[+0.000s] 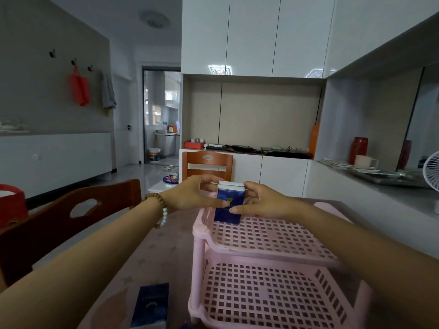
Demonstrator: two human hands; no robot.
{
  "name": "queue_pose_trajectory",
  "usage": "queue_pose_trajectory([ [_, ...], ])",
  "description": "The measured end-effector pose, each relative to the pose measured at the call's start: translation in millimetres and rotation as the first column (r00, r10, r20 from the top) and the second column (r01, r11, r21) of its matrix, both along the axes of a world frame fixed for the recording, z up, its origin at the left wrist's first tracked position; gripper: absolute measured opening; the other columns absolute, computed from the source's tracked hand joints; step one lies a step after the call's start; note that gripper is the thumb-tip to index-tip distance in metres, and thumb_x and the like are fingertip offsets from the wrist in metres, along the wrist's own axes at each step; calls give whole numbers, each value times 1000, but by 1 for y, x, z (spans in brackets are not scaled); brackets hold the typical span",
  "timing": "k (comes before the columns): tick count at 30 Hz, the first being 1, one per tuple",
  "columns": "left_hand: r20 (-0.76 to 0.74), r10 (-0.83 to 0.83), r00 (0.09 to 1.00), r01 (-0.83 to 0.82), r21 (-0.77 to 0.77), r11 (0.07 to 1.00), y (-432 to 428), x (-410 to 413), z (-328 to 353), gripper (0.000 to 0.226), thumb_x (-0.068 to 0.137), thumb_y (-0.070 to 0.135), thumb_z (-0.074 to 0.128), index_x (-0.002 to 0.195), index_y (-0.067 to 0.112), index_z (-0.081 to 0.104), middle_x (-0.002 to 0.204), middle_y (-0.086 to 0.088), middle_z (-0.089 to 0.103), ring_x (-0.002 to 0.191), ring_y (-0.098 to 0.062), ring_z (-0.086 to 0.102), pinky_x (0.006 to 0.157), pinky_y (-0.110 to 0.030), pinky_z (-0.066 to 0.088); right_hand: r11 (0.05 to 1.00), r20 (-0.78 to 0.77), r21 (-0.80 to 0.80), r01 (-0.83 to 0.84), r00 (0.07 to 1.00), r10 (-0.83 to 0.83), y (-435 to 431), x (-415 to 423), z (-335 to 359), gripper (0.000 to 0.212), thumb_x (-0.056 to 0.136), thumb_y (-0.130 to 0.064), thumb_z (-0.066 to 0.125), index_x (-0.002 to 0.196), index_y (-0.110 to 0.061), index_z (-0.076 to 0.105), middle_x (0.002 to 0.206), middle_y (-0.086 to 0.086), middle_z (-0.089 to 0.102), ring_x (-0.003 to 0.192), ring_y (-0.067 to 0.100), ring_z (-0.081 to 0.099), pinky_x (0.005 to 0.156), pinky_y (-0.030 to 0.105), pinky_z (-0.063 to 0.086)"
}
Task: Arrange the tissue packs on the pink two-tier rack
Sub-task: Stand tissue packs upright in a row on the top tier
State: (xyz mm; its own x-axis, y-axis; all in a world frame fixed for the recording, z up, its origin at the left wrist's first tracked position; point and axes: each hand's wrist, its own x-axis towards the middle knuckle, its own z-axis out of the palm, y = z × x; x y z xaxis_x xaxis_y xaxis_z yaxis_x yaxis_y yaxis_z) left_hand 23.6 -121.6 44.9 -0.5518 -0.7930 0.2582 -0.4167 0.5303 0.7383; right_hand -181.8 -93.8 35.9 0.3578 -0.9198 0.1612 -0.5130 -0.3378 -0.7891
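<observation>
A pink two-tier rack (266, 236) with perforated shelves stands on the table in front of me. A dark blue tissue pack (229, 205) with a white top stands upright at the far left corner of the upper tier. My left hand (197, 195) grips its left side and my right hand (261, 200) grips its right side, thumbs on the front face. A second dark blue tissue pack (150, 305) lies flat on the table near the front edge, left of the rack. The lower tier holds nothing that I can see.
A wooden chair (71, 219) stands at the table's left, another chair (206, 165) at the far side. A grey counter to the right carries a metal tray (384, 176), a white cup (363, 161), a red vase and a white fan (432, 169).
</observation>
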Motion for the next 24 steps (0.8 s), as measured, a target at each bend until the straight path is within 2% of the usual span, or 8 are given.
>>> queue_pose_trajectory([
  [5,-14,27,1000,-27,14,1000,2,1,-3,48,80,21,71,123,22,50,114,8,60,108,-7,53,70,-11,44,1000,0,9,-7,1000,7,5,0,-3,60,80,-17,71,132,-25,40,117,-8,57,98,5,63,74,16,54],
  [9,-6,35,999,-35,7,999,3,2,-3,52,80,21,71,127,22,48,118,7,56,113,-8,49,72,-10,41,999,-46,-27,37,998,-38,5,-2,-4,66,79,-28,73,135,-24,39,127,-3,56,106,13,61,88,28,53],
  [13,24,66,998,-66,-1,998,3,7,-3,59,79,27,70,131,22,44,123,6,52,119,-10,45,91,-23,40,994,-112,-58,88,989,-94,7,-4,0,67,78,-36,72,135,-25,38,132,0,50,109,14,58,93,34,50],
  [15,27,97,995,-97,-18,995,7,12,-2,61,80,29,69,134,22,42,133,3,50,118,-7,43,92,-24,39,990,-160,-84,109,980,-122,15,-5,5,70,79,-39,70,138,-26,34,140,-1,43,117,17,53,97,34,47],
  [17,22,118,993,-117,-26,993,16,17,0,60,83,30,66,136,21,40,139,3,46,114,-4,40,88,-19,37,981,-242,-129,146,955,-174,26,-7,13,75,80,-44,66,141,-27,27,147,-3,35,128,19,44,103,36,40],
  [20,45,187,981,-182,-95,979,35,28,5,61,85,36,62,138,21,37,143,2,41,118,-7,38,91,-25,33,958,-278,-212,194,928,-249,48,-8,26,79,79,-48,65,144,-26,24,151,-2,31,132,17,37,106,37,36],
  [22,43,234,971,-227,-135,965,50,37,8,62,85,43,58,139,23,36,146,1,38,126,-12,39,95,-29,34,937,-270,-289,198,922,-278,70,-4,35,75,80,-47,64,142,-27,27,150,-4,32,132,14,37,106,36,36],
  [24,64,258,964,-246,-150,957,71,50,5,68,79,55,54,139,28,36,147,3,36,131,-17,38,102,-35,35,920,-269,-365,140,931,-249,100,4,38,63,82,-45,63,137,-33,34,146,-9,36,128,8,39,102,29,38],
])
